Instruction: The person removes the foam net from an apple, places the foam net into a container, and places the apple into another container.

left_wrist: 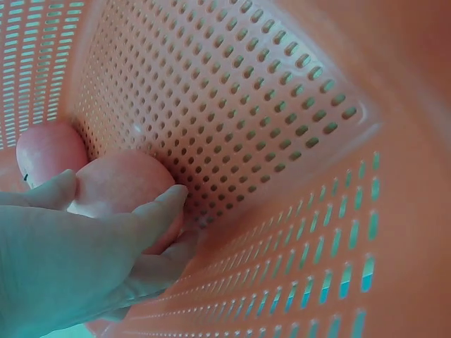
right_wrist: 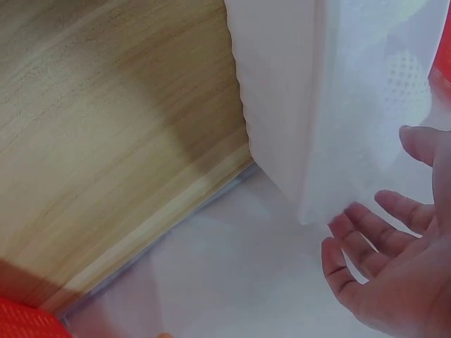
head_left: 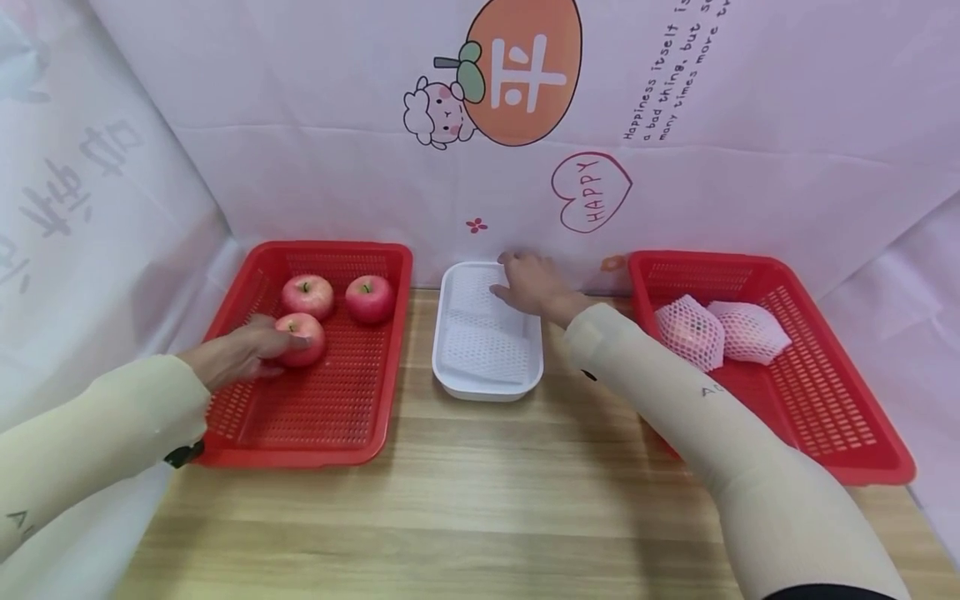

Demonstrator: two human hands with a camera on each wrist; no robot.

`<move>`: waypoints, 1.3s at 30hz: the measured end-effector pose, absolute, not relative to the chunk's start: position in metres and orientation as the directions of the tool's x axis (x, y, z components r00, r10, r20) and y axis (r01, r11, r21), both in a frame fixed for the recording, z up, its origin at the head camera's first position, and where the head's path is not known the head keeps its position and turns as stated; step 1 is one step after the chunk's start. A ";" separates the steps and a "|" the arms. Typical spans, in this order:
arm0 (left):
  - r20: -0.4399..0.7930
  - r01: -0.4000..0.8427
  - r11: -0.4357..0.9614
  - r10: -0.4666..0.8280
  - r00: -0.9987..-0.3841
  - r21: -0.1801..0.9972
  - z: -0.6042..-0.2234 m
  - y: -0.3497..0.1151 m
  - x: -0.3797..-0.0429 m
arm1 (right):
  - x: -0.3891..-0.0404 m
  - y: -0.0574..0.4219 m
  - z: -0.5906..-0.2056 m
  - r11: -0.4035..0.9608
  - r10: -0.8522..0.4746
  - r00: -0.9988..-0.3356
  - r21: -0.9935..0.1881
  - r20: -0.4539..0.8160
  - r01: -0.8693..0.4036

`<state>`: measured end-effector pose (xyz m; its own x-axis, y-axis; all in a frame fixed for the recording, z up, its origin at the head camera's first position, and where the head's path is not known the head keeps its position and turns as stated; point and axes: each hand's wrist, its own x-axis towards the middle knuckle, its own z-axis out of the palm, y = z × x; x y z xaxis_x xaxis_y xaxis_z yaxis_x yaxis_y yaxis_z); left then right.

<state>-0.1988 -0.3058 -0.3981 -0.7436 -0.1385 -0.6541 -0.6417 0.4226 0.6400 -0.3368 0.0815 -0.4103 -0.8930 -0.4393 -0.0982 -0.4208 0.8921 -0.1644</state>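
Note:
My left hand (head_left: 251,348) is inside the left red basket (head_left: 322,421), its thumb and fingers around a red apple (head_left: 304,342). In the left wrist view the same apple (left_wrist: 127,183) sits low against the perforated basket. Two more apples lie behind it, a paler one (head_left: 308,292) and a redder one (head_left: 370,300). My right hand (head_left: 536,287) is over the far right corner of a white plastic box (head_left: 487,393) holding white foam netting (head_left: 483,342). In the right wrist view its loosely bent fingers (right_wrist: 366,243) are right at the box's rim, holding nothing.
On the right stands another red basket (head_left: 855,454) with two fruits in foam nets, one reddish (head_left: 692,333) and one mostly white (head_left: 748,332). A printed white cloth (head_left: 337,183) hangs behind the wooden table (head_left: 465,500).

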 end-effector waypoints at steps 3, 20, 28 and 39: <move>-0.645 -0.621 0.440 -0.116 -0.755 0.648 -0.397 -0.307 -0.199 | -0.337 0.082 -0.407 0.895 -0.433 -0.897 -0.160 -0.088 -0.417; -0.615 -0.588 0.486 -0.125 -0.779 0.646 -0.395 -0.307 -0.199 | -0.333 0.086 -0.397 0.891 -0.447 -0.889 -0.139 -0.099 -0.432; -0.600 -0.564 0.573 -0.151 -0.786 0.594 -0.391 -0.307 -0.198 | -0.326 0.089 -0.390 0.881 -0.471 -0.874 -0.109 -0.120 -0.460; -0.510 -0.486 0.653 -0.173 -0.843 0.581 -0.380 -0.307 -0.194 | -0.319 0.104 -0.371 0.868 -0.496 -0.858 -0.084 -0.132 -0.489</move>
<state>-0.1942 -0.3071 -0.3805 -0.8425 -0.1732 -0.5100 -0.4858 0.6533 0.5807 -0.3193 0.1042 -0.3707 -0.8579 -0.4964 -0.1323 -0.4893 0.8680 -0.0845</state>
